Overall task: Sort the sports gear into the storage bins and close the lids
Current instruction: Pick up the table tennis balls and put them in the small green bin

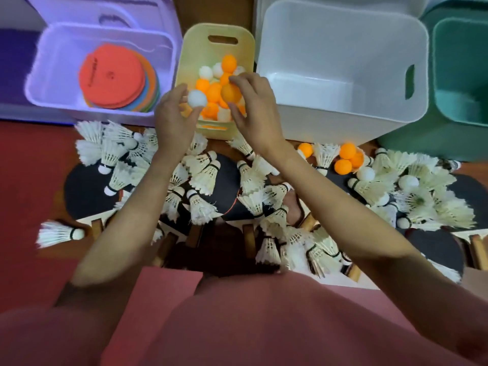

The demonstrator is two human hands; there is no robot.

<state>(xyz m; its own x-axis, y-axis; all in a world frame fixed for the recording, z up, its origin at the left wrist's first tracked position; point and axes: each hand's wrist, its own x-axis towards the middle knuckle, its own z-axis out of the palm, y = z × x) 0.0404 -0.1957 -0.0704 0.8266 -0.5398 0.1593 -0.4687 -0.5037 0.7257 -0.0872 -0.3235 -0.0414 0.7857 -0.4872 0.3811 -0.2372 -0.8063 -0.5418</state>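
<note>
the left hand [173, 116] pinches a white ball [197, 98] and the right hand [249, 105] pinches an orange ball [230, 92], both over the yellow bin [190, 46] of balls. the hands hide the bin's near part. below the wrists, shuttlecocks [200, 170] point every way, covering the black paddles [87, 191].

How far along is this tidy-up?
Partway. Flat discs already lie in the purple bin. The left hand holds a white ball and the right hand an orange ball over the yellow bin. Shuttlecocks and paddles remain; the white bin is empty.
</note>
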